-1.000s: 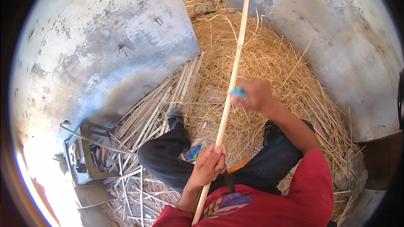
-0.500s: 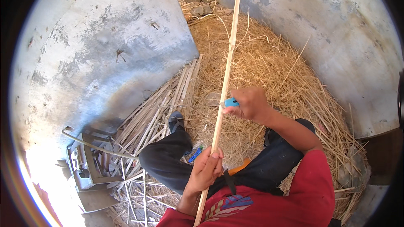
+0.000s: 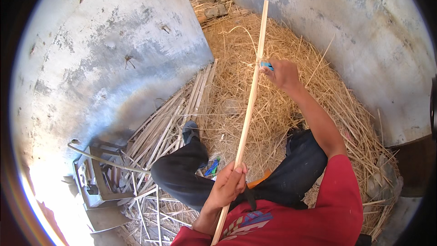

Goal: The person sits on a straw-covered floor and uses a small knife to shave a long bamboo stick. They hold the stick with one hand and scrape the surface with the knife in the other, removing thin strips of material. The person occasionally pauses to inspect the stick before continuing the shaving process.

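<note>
Apparently partway: one pale strip [image 3: 248,114] slanted up in front of the body over loose shavings [image 3: 273,125], with one obvious thin curl [image 3: 240,27] beside its upper half, so scraping looked begun but unfinished. The left hand [image 3: 227,184] had its grip wrapped round the strip's lower part; the right hand [image 3: 284,74] was clamped on one blue tool [image 3: 266,66] at the upper half. Slats [image 3: 195,95] at left overlapped too much to count.

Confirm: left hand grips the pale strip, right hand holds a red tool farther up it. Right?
Colour is wrong: the tool is blue, not red, per the head view. The left hand does grip the pale strip, and the right hand holds the tool farther up.
</note>
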A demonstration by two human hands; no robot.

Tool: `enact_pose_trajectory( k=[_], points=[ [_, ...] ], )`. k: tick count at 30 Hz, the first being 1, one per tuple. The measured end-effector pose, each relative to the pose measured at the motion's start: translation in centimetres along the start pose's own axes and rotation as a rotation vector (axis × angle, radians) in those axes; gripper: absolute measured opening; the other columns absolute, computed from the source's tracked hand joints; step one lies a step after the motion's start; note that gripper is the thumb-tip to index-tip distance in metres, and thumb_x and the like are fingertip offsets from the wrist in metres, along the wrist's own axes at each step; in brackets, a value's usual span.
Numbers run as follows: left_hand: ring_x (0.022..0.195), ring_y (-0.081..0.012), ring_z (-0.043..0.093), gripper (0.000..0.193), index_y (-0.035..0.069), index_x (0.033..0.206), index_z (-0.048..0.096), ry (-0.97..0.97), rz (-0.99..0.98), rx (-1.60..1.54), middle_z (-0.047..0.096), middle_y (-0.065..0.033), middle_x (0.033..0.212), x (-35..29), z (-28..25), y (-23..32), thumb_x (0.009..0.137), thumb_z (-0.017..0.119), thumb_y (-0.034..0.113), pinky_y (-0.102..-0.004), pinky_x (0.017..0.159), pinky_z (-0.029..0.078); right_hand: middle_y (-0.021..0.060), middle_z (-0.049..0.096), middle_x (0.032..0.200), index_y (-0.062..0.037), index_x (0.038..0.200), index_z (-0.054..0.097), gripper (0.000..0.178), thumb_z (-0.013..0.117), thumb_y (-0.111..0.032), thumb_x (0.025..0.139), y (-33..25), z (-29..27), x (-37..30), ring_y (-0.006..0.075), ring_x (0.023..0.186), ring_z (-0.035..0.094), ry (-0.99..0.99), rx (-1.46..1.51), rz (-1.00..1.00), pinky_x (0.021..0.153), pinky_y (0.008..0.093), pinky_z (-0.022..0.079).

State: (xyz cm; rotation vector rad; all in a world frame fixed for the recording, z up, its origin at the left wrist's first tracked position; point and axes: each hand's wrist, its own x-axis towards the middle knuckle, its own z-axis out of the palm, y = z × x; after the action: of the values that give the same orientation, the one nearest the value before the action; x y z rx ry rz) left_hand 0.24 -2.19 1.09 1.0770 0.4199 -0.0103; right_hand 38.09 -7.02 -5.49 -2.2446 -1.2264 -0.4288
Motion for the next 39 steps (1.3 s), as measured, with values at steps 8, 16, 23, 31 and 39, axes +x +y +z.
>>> enact_pose_trajectory(
  k=[8, 16, 23, 31, 39],
  points=[
    [0.042, -0.0052, 0.028, 0.022, 0.003, 0.100, 0.047, 0.038, 0.054, -0.059, 0.035, 0.0045, 0.054, 0.3, -0.9, 0.5, 0.105, 0.037, 0.022, -0.0225, 0.043, 0.030, 0.0059, 0.047, 0.048, -0.0082, 0.065, 0.052, 0.068, 0.042, -0.071, 0.089, -10.7, -3.2, -5.6, 0.0264, 0.042, 0.052, -0.202, 0.260, -0.187, 0.042, 0.0376, 0.041],
    [0.043, -0.0037, 0.028, 0.022, 0.002, 0.100, 0.047, 0.100, 0.102, 0.150, 0.035, 0.0058, 0.055, 0.4, -0.5, 0.7, 0.105, 0.037, 0.021, -0.0213, 0.042, 0.027, 0.0047, 0.054, 0.050, -0.0112, 0.068, 0.060, 0.066, 0.050, -0.075, 0.082, -9.2, -2.2, -4.1, 0.0218, 0.041, 0.054, -0.016, 0.123, -0.386, 0.038, 0.0353, 0.041],
    [0.051, -0.0027, 0.034, 0.020, 0.004, 0.102, 0.049, 0.007, 0.078, 0.180, 0.040, 0.0055, 0.060, -0.2, 0.3, 0.5, 0.105, 0.038, 0.021, -0.0199, 0.047, 0.030, -0.0011, 0.046, 0.046, -0.0130, 0.062, 0.053, 0.075, 0.026, -0.078, 0.089, -1.6, -1.5, 0.5, 0.0165, 0.038, 0.047, -0.028, -0.071, 0.012, 0.035, 0.0335, 0.034],
    [0.047, -0.0025, 0.030, 0.023, 0.001, 0.109, 0.050, 0.113, 0.111, 0.268, 0.037, 0.0061, 0.057, -0.3, -0.8, 1.2, 0.104, 0.039, 0.021, -0.0200, 0.045, 0.026, 0.0052, 0.051, 0.049, -0.0129, 0.065, 0.055, 0.066, 0.045, -0.075, 0.084, -12.4, -3.1, -6.6, 0.0227, 0.041, 0.054, -0.076, 0.180, -0.315, 0.039, 0.0366, 0.039],
    [0.051, -0.0024, 0.029, 0.026, 0.000, 0.115, 0.049, 0.107, 0.141, 0.242, 0.035, 0.0070, 0.059, -0.1, -0.5, 1.2, 0.103, 0.040, 0.021, -0.0201, 0.046, 0.025, 0.0056, 0.053, 0.049, -0.0126, 0.063, 0.056, 0.064, 0.053, -0.075, 0.079, -12.5, -2.3, -6.7, 0.0235, 0.041, 0.056, -0.029, 0.229, -0.347, 0.039, 0.0386, 0.041]
  ],
)
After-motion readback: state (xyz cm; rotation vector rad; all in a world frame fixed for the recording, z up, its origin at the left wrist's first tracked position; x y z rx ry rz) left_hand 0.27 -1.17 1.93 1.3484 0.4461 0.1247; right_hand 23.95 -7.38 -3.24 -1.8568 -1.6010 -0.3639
